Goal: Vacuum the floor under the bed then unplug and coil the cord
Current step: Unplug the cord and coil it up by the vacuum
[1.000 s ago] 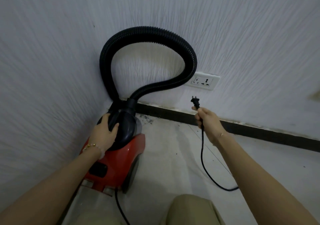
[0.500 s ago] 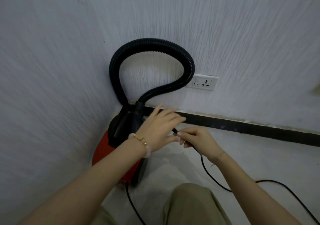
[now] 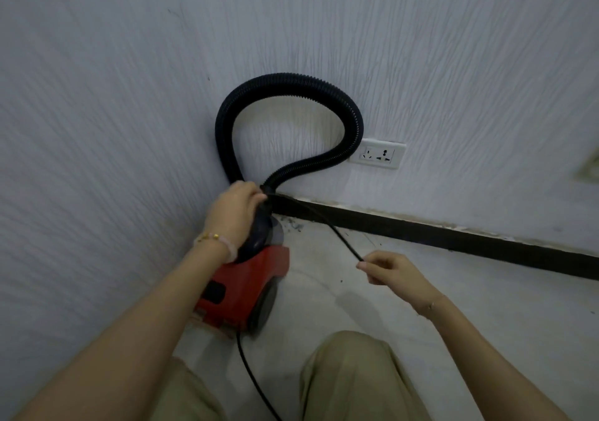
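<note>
Two hands share the job. Our left hand (image 3: 235, 208) is closed around the neck of the vacuum cleaner (image 3: 241, 286), where the ribbed black hose (image 3: 288, 80) joins the dark top of the red body, and it seems to pin one end of the cord (image 3: 319, 223) there. Our right hand (image 3: 389, 270) pinches the same cord between thumb and fingers (image 3: 363, 265), so a taut black line runs from the vacuum's neck across the skirting board (image 3: 453, 236) down to that pinch. The wall socket (image 3: 377, 155) beside the hose loop has nothing plugged into it, so unplugging looks done and coiling is what we judge is in hand.

We expect the cord to be thin, light and limp, smooth enough to slide through a loose pinch, yet springy enough to kink or unwind if tension drops. Best hold, in our view, is a light grip letting it feed through, with the left hand clamping each wrap.

More cord trails from the rear of the vacuum over the floor (image 3: 486, 307) between our knees; its far end is out of sight.
</note>
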